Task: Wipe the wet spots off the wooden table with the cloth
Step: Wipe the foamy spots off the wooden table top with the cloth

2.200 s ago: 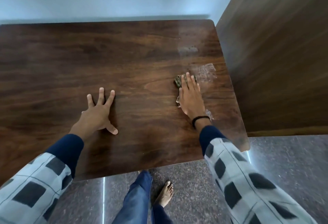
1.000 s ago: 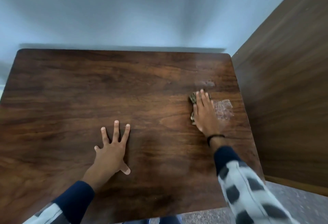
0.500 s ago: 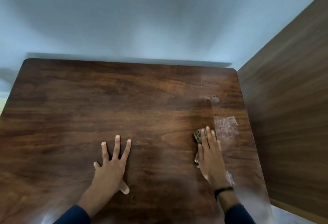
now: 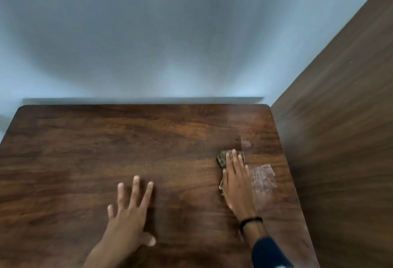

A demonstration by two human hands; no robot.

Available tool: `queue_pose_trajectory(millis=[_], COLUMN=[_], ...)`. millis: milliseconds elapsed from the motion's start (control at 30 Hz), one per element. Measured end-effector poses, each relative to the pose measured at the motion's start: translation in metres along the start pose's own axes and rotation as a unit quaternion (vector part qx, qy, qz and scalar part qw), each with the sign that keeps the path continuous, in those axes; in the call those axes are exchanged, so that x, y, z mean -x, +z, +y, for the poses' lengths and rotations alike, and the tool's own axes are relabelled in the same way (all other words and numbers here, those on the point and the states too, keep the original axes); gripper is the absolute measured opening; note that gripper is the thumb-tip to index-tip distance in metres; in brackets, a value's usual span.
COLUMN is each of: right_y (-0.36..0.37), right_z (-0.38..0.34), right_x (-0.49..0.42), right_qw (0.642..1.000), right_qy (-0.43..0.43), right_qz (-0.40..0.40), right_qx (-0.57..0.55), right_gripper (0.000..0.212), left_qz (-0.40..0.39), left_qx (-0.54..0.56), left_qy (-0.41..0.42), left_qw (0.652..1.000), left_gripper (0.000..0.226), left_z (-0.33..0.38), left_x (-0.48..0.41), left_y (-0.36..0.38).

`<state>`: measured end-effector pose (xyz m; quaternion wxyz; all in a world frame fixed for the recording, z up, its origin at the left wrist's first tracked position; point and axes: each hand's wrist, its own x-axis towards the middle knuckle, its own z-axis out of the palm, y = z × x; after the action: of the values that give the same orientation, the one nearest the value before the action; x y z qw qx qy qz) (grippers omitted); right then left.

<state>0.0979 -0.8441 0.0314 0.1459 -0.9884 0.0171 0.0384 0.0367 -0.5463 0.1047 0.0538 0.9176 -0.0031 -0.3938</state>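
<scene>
Two wet spots remained: a large patch (image 4: 262, 179) just right of my right hand's (image 4: 236, 184) straight fingers (image 4: 234, 159), and a small patch (image 4: 246, 143) just beyond them. They had pushed the cloth (image 4: 222, 158) forward over the worktop (image 4: 85, 150). My left hand (image 4: 129, 210) lay flat, empty.

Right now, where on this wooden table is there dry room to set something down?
Free: left half, between the left hand and the wooden table's left edge; the far strip by the wall. Crowded: right side, right hand pressing the cloth beside wet patches.
</scene>
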Motion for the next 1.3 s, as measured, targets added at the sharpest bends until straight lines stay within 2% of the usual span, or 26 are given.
queue_pose_trajectory(millis=[133,300,600,767,900,967,1167,1300], right_y=[0.006,-0.005,-0.007,-0.010,-0.014,-0.013,-0.005,-0.005], right_z=[-0.002,-0.007,-0.006,-0.004,-0.007,-0.005,0.008,0.005], right_x=[0.007,0.007,0.030,-0.047,-0.111,-0.100,0.013,-0.011], right_qw=[1.000,0.999,1.000,0.999,1.000,1.000,0.999,0.999], right_qy=[0.005,-0.002,0.004,-0.041,-0.015,-0.011,-0.023,-0.029], right_qz=[0.013,0.007,0.017,-0.011,-0.012,-0.020,-0.026,-0.032], right_qx=[0.026,0.041,0.011,0.009,0.020,0.010,-0.019,-0.010], right_gripper=[0.051,0.056,0.059,0.062,0.055,0.054,0.061,0.054], left_qz=[0.005,-0.036,-0.026,-0.022,-0.013,-0.011,-0.020,-0.025], left_qx=[0.012,0.014,0.003,-0.005,-0.003,-0.005,-0.011,-0.014], left_qy=[0.081,0.065,0.051,0.052,0.055,0.055,0.050,0.047], left_qw=[0.997,0.997,0.998,0.998,0.998,0.998,0.999,0.998], left_gripper=[0.143,0.148,0.151,0.152,0.153,0.153,0.153,0.152], left_z=[0.062,0.112,0.108,0.106,0.106,0.106,0.108,0.109], left_x=[-0.054,-0.105,-0.121,-0.126,-0.126,-0.125,-0.127,-0.125], left_y=[-0.063,-0.094,-0.080,-0.077,-0.074,-0.073,-0.076,-0.081])
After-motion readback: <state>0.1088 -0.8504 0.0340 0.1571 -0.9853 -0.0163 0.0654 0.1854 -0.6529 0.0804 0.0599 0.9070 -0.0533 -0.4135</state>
